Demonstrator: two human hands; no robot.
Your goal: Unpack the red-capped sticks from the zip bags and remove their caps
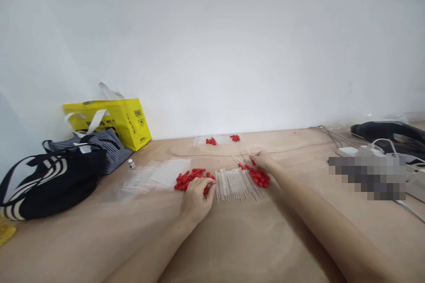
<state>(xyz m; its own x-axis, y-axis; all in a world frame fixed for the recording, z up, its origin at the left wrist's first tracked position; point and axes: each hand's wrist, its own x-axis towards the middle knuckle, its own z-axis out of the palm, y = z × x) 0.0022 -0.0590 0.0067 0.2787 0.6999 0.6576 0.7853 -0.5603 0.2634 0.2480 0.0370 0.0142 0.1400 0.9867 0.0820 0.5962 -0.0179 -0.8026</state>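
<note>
My left hand (198, 196) rests at the left pile of red rubber bulbs (186, 179), thumb and fingers curled together. Red shows inside that curl, but whether it is gripped or lies behind is unclear. My right hand (262, 160) reaches over the right pile of red bulbs (260, 178), its fingers closed on a red rubber bulb (253, 162). Thin pale sticks or tubes poke out beside those fingertips. Between both piles lies a row of clear thin tubes (230, 183), side by side.
Clear zip bags (169, 173) lie left of the piles, near a small bottle (132, 163). Farther back, a flat bag (222, 140) carries two red clusters. A yellow bag (139, 128), a striped bag (114, 150) and a black bag (66, 181) stand left. Cables and white adapters (368, 150) lie right.
</note>
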